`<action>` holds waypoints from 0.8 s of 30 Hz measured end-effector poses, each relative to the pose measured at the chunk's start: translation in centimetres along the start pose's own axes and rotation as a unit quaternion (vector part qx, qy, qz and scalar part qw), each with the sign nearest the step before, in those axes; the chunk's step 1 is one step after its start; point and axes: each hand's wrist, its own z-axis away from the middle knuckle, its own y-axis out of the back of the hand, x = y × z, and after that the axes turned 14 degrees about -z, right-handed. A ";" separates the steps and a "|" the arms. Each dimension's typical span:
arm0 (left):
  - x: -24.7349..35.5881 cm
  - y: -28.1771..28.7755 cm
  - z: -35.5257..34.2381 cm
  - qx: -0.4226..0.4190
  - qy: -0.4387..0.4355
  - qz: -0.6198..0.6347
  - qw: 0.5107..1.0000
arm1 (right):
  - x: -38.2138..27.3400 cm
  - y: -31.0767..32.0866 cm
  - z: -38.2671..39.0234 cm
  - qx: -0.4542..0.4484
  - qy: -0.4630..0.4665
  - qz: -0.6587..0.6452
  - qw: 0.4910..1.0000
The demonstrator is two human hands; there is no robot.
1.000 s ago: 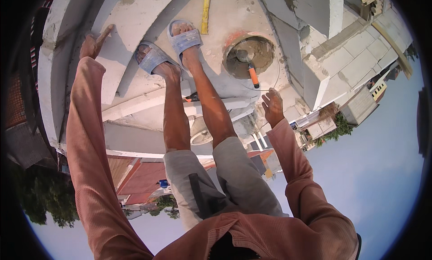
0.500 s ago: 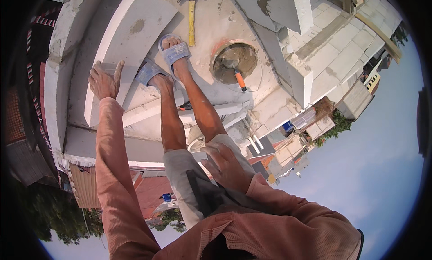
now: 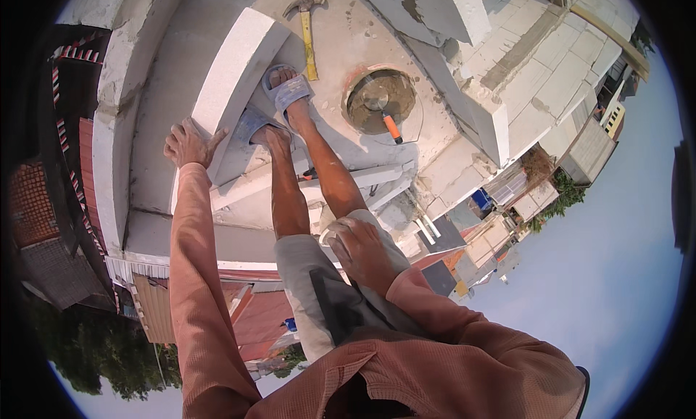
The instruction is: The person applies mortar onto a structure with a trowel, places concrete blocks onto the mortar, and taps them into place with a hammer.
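Note:
My left hand (image 3: pixel 190 143) grips the near end of a long white concrete block (image 3: pixel 238 64), fingers over one side and thumb out along the other. The block stands on edge, its narrow face up, to the left of my sandalled feet. My right hand (image 3: pixel 364 254) rests on my right thigh near the knee, fingers loosely bent and a little apart, holding nothing. A claw hammer (image 3: pixel 309 46) with a yellow handle lies beyond my feet. To their right is a round tub (image 3: pixel 349 107) of wet grey mortar, with an orange-handled trowel (image 3: pixel 391 127) in it.
A low block wall (image 3: pixel 112 158) runs along the left, with roofs and trees far below it. Blocks standing on edge (image 3: pixel 487 125) line the right side. White block strips (image 3: pixel 373 175) lie behind my legs. Beyond the near edge are rooftops and sky.
The block has tipped up from a slant, so its broad face has turned out of sight and its narrow face shows. My left hand moved with it. The right hand stays on my thigh.

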 end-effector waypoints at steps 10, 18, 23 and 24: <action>-1.0 -0.8 -0.2 0.000 -0.073 0.140 0.987 | -2.0 0.6 -1.3 0.047 0.028 0.018 0.998; 1.9 2.1 7.1 0.002 0.002 0.090 0.996 | -1.3 1.6 -2.3 0.091 0.077 0.034 0.992; -1.5 7.8 12.9 0.035 -0.005 0.156 0.987 | -2.1 2.5 -3.2 0.044 0.051 0.049 0.997; -2.4 9.4 13.9 0.037 -0.005 0.176 0.984 | -2.6 2.8 -3.6 0.051 0.059 0.039 0.996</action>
